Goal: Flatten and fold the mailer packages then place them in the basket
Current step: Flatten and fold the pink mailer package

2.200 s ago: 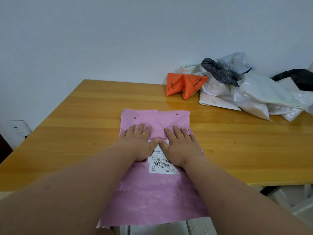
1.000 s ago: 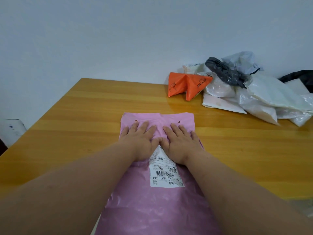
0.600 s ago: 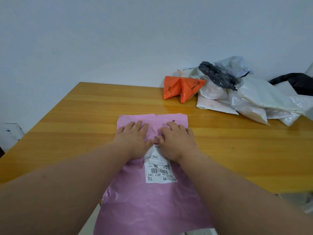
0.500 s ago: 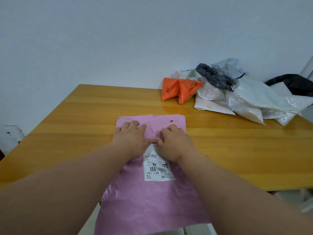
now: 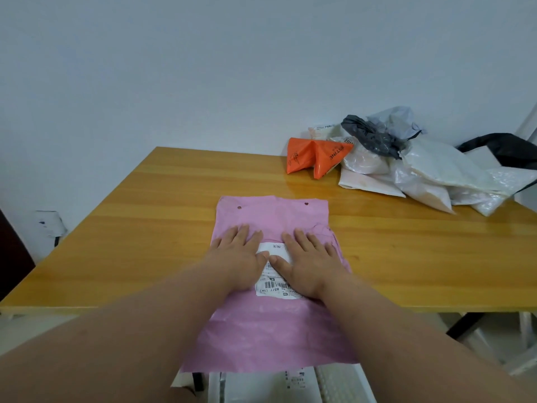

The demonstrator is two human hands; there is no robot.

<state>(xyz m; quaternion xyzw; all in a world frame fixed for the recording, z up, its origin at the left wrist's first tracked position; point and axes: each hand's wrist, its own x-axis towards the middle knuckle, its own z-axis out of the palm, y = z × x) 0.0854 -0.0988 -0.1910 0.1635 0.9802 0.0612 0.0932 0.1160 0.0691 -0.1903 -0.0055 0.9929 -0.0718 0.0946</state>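
Note:
A pink mailer (image 5: 273,330) lies flat on the wooden table (image 5: 145,228), its near end hanging over the front edge. A white shipping label (image 5: 274,283) sits on its middle, partly under my hands. My left hand (image 5: 236,257) and my right hand (image 5: 308,260) press palm-down on the mailer side by side, fingers spread and pointing away from me, holding nothing. Two small holes mark the mailer's far edge. The basket cannot be made out for sure; something white (image 5: 290,385) shows under the table edge.
At the back right of the table lies a heap of mailers: an orange one (image 5: 316,157), several white ones (image 5: 421,175) and a dark grey one (image 5: 372,136). A black bag (image 5: 505,149) lies at the far right. A white wall stands behind the table.
Both hands have slid back toward me along the pink mailer, from near its far edge to over the label. The far part of the mailer now lies uncovered.

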